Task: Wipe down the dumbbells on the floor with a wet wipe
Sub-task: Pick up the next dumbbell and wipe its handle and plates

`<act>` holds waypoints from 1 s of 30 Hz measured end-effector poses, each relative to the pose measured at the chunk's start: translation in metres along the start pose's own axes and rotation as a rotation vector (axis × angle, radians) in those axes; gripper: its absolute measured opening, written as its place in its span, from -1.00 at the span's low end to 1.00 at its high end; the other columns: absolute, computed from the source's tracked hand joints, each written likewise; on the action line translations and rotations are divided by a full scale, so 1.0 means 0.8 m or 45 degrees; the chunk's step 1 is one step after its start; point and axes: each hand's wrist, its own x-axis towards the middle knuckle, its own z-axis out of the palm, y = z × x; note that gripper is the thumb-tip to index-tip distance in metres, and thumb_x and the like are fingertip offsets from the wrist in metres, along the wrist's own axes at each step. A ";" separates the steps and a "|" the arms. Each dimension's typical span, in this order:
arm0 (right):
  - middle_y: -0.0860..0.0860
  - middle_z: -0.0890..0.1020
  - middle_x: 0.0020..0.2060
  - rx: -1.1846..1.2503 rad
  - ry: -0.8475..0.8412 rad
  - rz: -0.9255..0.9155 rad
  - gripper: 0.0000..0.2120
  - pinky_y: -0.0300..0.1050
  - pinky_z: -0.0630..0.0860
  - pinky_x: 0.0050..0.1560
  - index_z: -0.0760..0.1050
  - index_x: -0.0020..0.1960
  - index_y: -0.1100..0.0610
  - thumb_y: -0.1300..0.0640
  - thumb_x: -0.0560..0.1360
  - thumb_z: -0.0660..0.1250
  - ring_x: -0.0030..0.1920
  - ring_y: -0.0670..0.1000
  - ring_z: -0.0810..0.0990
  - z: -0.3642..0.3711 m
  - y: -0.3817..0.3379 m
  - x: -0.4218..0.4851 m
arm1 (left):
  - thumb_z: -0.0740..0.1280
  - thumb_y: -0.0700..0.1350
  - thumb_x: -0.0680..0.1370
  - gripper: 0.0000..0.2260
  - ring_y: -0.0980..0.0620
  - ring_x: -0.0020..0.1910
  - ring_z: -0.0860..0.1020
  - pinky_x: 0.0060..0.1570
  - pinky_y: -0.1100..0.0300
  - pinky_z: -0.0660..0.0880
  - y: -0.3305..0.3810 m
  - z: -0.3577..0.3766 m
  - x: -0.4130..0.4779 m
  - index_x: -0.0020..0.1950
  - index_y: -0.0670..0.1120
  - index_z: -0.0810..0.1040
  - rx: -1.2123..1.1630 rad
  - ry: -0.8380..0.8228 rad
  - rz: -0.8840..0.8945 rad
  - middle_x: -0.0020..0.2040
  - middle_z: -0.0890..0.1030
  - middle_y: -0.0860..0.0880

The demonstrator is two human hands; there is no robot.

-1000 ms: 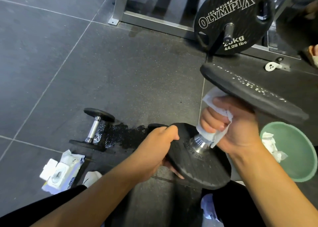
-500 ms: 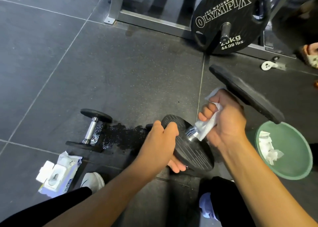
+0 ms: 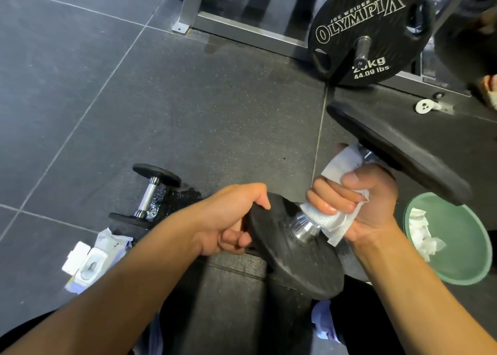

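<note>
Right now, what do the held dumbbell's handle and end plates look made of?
Handle: polished metal, probably chromed steel, given its bright mirror glints. End plates: matte black with a dull grainy face, likely rubber-coated, though painted iron can't be ruled out.

Large black dumbbell (image 3: pixel 293 249) lifted, tilted; white wet wipe (image 3: pixel 333 217) wrapped around chrome handle.
</note>
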 end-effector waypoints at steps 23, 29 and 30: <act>0.00 0.18 -0.50 -0.266 1.223 -0.349 -0.63 -0.13 0.09 -0.45 0.22 -0.38 0.02 0.22 0.55 0.23 -0.52 -0.01 0.12 0.032 0.002 0.021 | 0.25 -0.06 0.55 -0.78 0.07 -0.68 0.25 -0.59 0.32 0.13 -0.017 0.054 0.019 -0.25 -0.09 0.33 -0.100 0.501 0.216 -0.45 0.32 -0.06; -0.05 0.27 -0.49 -0.091 1.696 -0.469 -0.72 -0.19 0.19 -0.48 0.27 -0.31 0.02 0.21 0.52 0.26 -0.53 -0.05 0.21 0.020 0.018 0.032 | 0.15 0.12 0.51 -0.81 -0.17 -0.27 0.64 -0.19 -0.11 0.58 -0.033 0.091 0.006 -0.09 0.03 0.24 0.358 0.809 0.526 -0.23 0.56 -0.14; -0.05 0.27 -0.51 -0.060 1.727 -0.454 -0.72 -0.20 0.20 -0.48 0.27 -0.31 0.02 0.21 0.51 0.26 -0.54 -0.05 0.22 0.016 0.018 0.033 | 0.11 0.14 0.45 -0.77 -0.26 -0.21 0.65 -0.10 -0.20 0.58 -0.038 0.096 0.004 -0.09 0.02 0.18 0.406 0.809 0.560 -0.23 0.56 -0.19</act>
